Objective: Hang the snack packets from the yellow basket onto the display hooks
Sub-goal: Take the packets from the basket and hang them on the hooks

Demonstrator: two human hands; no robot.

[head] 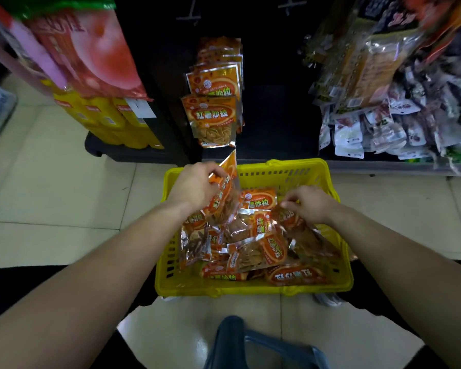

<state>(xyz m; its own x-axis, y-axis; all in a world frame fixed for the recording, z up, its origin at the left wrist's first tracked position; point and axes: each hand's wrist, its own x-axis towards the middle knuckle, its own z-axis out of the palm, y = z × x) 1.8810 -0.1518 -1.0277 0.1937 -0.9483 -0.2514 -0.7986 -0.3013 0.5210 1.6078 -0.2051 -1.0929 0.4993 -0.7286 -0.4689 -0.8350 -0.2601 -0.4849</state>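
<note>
Pick-up step — left hand (194, 186) grips a packet (225, 194) raised over the basket (253, 290), right hand (310, 203) pinches a second packet (301, 231) inside it — next, likely up to the hooks (188, 17).

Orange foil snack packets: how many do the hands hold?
2: a raised orange packet in the left hand; a lower packet in the right hand, over the yellow plastic basket.

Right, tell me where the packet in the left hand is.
In the head view, the orange snack packet sits over the far left corner of the yellow basket, gripped by the left hand, just below the hanging packets.
</note>
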